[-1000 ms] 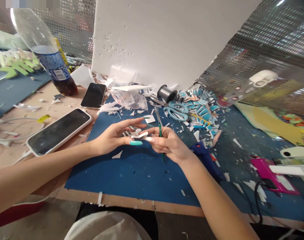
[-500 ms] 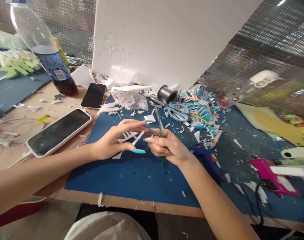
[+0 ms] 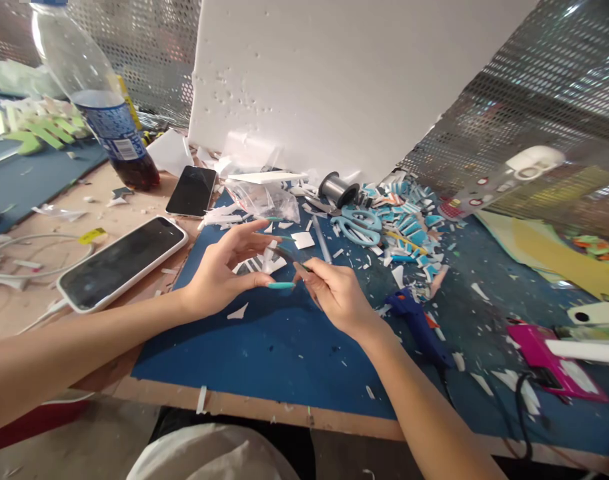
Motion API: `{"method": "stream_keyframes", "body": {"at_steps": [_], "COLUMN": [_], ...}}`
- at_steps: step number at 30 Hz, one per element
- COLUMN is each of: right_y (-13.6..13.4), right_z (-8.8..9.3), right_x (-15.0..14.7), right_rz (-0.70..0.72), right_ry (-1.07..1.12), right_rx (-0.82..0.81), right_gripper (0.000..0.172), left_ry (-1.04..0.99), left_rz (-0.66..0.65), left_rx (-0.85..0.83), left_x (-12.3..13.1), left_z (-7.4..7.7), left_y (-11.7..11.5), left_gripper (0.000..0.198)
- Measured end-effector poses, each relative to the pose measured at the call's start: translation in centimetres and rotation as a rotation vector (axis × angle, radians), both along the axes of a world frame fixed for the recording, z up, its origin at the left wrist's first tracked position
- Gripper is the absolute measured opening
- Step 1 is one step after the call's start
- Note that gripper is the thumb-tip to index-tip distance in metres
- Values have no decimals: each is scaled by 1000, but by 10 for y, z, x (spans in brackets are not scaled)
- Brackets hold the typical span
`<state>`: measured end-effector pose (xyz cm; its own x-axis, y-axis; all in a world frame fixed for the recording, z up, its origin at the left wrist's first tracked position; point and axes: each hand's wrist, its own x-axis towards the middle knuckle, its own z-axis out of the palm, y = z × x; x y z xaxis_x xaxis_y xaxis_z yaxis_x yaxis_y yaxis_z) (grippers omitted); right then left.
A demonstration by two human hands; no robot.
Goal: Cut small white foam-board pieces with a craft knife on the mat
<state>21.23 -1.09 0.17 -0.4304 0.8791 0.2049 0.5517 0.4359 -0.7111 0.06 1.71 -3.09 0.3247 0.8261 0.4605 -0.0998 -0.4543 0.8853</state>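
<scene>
My right hand (image 3: 341,290) is closed around a slim, dark green pen-like tool (image 3: 288,254). Motion blurs the tool, and its exact kind is not clear; its end points left towards my other hand. My left hand (image 3: 229,270) is held over the blue mat (image 3: 244,360) with thumb and fingers apart and long turquoise nails showing. White cut pieces (image 3: 270,260) lie behind and between its fingers, partly hidden. A small white square (image 3: 303,240) and a clear slender stick (image 3: 321,240) lie just beyond the hands.
Blue-handled scissors (image 3: 357,225), a spool (image 3: 338,190) and a heap of blue-white scraps (image 3: 409,227) lie behind. To the right are a blue glue gun (image 3: 419,327) and a pink object (image 3: 557,363). Two phones (image 3: 124,263) and a cola bottle (image 3: 111,127) stand left; a white foam board (image 3: 334,87) rises behind.
The tool in my right hand has swung from nearly upright to pointing left. My left fingers have lifted and spread wider from the thumb. The view has shifted slightly.
</scene>
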Motion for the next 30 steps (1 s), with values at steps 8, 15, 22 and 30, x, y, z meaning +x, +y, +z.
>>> {"method": "stream_keyframes", "body": {"at_steps": [8, 15, 22, 30], "right_y": [3, 3, 3, 4], "right_z": [-2, -7, -5, -4], "right_x": [-3, 0, -3, 0], "right_rz": [-3, 18, 61, 72], "right_ry": [-114, -127, -68, -75], "right_rx": [29, -34, -59, -105], "right_gripper": [34, 36, 37, 36], "left_ry": [14, 4, -60, -39], "left_rz": [-25, -80, -132, -151], "left_rx": [-41, -77, -114, -144], "left_x": [-1, 0, 0, -1], "left_z": [1, 2, 0, 2], "left_y": [-2, -2, -1, 1], "left_gripper": [63, 60, 65, 64]}}
